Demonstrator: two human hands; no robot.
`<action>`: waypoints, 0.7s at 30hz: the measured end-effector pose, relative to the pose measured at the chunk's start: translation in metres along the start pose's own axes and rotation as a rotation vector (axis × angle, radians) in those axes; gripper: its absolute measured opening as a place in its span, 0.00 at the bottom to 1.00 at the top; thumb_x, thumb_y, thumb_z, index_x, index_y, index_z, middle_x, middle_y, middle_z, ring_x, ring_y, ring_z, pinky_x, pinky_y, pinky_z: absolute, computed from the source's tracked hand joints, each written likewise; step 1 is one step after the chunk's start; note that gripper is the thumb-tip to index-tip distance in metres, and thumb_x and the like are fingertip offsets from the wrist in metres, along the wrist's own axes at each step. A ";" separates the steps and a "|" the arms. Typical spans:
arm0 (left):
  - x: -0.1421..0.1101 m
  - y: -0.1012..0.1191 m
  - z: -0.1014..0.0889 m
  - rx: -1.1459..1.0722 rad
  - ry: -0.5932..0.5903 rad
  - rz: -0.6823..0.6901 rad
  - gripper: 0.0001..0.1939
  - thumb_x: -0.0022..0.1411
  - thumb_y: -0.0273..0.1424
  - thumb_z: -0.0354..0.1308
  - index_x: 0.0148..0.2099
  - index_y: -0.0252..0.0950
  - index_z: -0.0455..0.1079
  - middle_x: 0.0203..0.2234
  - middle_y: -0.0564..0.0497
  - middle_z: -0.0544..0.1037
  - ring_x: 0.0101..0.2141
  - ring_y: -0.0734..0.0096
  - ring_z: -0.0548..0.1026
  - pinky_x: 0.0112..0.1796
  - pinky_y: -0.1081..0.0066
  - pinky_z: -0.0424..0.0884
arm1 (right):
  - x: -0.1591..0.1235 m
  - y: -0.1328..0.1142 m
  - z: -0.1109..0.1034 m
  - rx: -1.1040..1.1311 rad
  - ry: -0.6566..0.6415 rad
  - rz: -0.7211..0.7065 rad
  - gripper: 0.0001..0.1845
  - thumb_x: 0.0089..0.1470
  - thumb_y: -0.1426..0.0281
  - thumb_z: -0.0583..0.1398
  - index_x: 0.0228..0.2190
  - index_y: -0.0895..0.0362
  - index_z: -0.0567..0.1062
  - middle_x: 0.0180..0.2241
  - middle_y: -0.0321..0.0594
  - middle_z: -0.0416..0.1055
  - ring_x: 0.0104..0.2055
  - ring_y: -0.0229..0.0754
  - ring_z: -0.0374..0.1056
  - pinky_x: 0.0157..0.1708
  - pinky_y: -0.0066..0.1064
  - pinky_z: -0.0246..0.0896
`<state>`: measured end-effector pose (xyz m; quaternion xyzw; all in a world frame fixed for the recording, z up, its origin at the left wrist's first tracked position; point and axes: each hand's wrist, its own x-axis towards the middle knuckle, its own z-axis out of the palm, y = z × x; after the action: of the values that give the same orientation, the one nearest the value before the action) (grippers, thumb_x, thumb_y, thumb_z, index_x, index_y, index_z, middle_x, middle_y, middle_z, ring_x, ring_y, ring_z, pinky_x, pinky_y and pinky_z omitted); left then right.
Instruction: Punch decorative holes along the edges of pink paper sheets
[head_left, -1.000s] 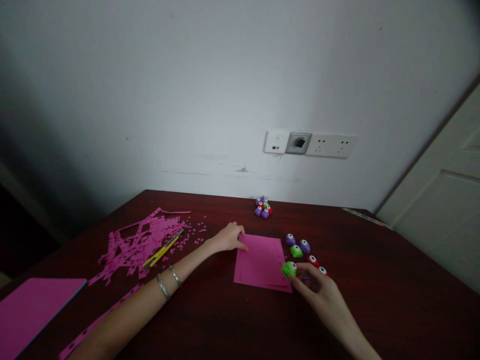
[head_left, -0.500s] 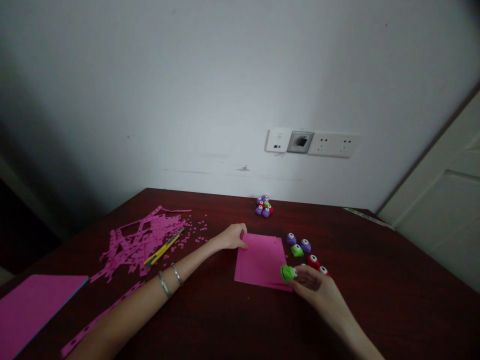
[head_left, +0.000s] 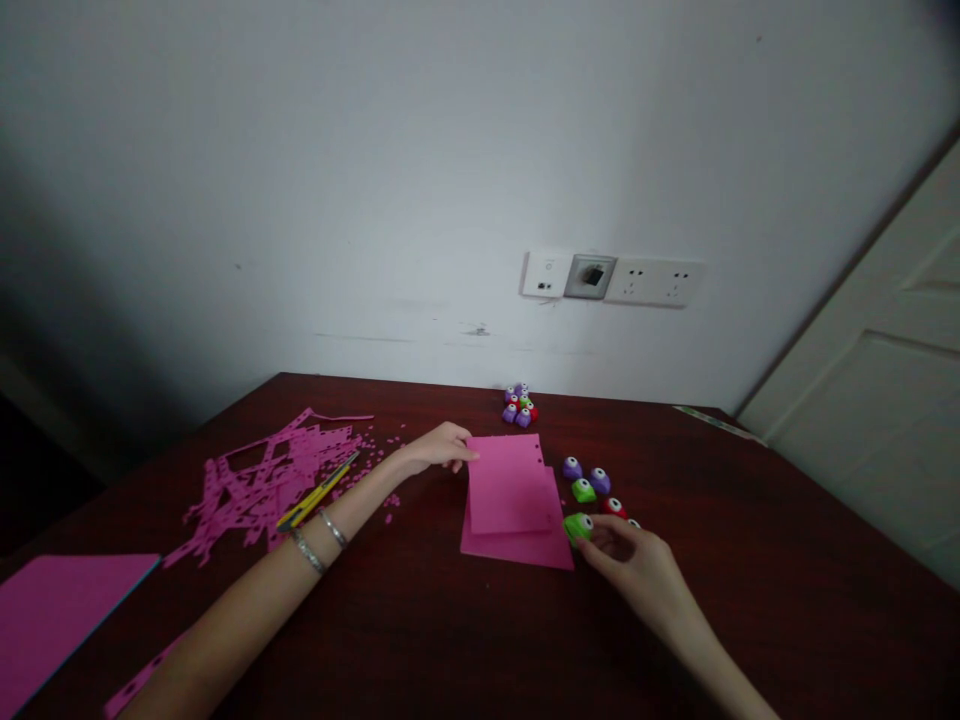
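Note:
My left hand (head_left: 441, 447) pinches the left edge of a pink paper sheet (head_left: 507, 484) and holds it lifted off a second pink sheet (head_left: 517, 548) that lies flat on the dark wooden table (head_left: 750, 580). The lifted sheet has small notches along its upper right edge. My right hand (head_left: 636, 562) grips a small green paper punch (head_left: 577, 526) at the right edge of the lower sheet. Loose punches, purple (head_left: 572, 467), green (head_left: 583, 490) and red (head_left: 613, 507), lie just beyond that hand.
A cluster of small punches (head_left: 518, 404) sits near the wall. Pink paper scraps (head_left: 262, 482) and a yellow utility knife (head_left: 316, 492) lie at the left. A pink paper stack (head_left: 60, 605) is at the front left. Wall sockets (head_left: 611, 279) and a door (head_left: 877, 380) stand behind.
My left hand has lifted the top pink sheet up and back off the one beneath. My right hand keeps the green punch at the sheet's right edge.

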<state>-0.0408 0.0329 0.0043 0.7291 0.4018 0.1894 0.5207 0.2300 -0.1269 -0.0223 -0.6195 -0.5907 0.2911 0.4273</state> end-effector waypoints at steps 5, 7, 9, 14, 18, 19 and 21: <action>0.001 0.000 -0.001 -0.062 0.032 -0.046 0.14 0.46 0.36 0.61 0.30 0.30 0.68 0.15 0.55 0.69 0.16 0.79 0.65 0.18 0.77 0.53 | -0.004 0.001 0.003 -0.237 0.025 -0.087 0.13 0.43 0.59 0.60 0.26 0.57 0.75 0.22 0.39 0.73 0.24 0.40 0.67 0.25 0.27 0.62; 0.001 0.000 0.000 -0.080 0.030 -0.054 0.14 0.46 0.36 0.62 0.30 0.30 0.68 0.14 0.55 0.69 0.16 0.79 0.65 0.18 0.77 0.53 | -0.004 0.002 0.004 -0.303 0.019 -0.106 0.13 0.44 0.59 0.59 0.24 0.57 0.75 0.22 0.38 0.72 0.24 0.40 0.67 0.24 0.27 0.60; 0.001 -0.001 0.000 -0.098 0.026 -0.062 0.14 0.46 0.36 0.62 0.30 0.30 0.68 0.14 0.55 0.69 0.17 0.79 0.66 0.19 0.77 0.54 | -0.005 0.002 0.004 -0.345 0.021 -0.108 0.13 0.45 0.59 0.59 0.24 0.57 0.74 0.21 0.38 0.72 0.24 0.40 0.67 0.24 0.27 0.59; 0.002 -0.003 0.001 -0.140 0.013 -0.060 0.13 0.45 0.35 0.63 0.29 0.30 0.68 0.16 0.54 0.70 0.18 0.79 0.67 0.20 0.76 0.57 | -0.004 0.002 0.004 -0.369 0.033 -0.090 0.13 0.46 0.59 0.59 0.23 0.56 0.73 0.22 0.38 0.72 0.23 0.40 0.66 0.23 0.27 0.57; 0.003 -0.005 0.002 -0.133 0.006 -0.060 0.13 0.46 0.35 0.63 0.30 0.30 0.68 0.16 0.54 0.70 0.17 0.79 0.67 0.20 0.77 0.55 | -0.004 0.002 0.006 -0.388 0.014 -0.069 0.13 0.46 0.59 0.58 0.22 0.56 0.72 0.21 0.38 0.72 0.23 0.40 0.66 0.23 0.27 0.57; 0.003 -0.006 0.002 -0.131 0.005 -0.059 0.13 0.46 0.35 0.62 0.30 0.30 0.68 0.16 0.54 0.70 0.17 0.79 0.67 0.19 0.77 0.55 | -0.004 0.001 0.006 -0.389 0.015 -0.064 0.13 0.46 0.59 0.58 0.22 0.56 0.72 0.20 0.38 0.72 0.23 0.40 0.66 0.23 0.27 0.57; 0.004 -0.008 0.002 -0.134 0.004 -0.057 0.13 0.46 0.35 0.62 0.30 0.30 0.68 0.16 0.54 0.70 0.17 0.79 0.67 0.20 0.77 0.56 | -0.005 0.000 0.007 -0.380 0.019 -0.056 0.13 0.45 0.59 0.59 0.21 0.56 0.71 0.21 0.38 0.72 0.23 0.41 0.67 0.23 0.28 0.57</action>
<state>-0.0397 0.0359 -0.0040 0.6803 0.4098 0.2023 0.5730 0.2231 -0.1303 -0.0262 -0.6751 -0.6479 0.1564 0.3162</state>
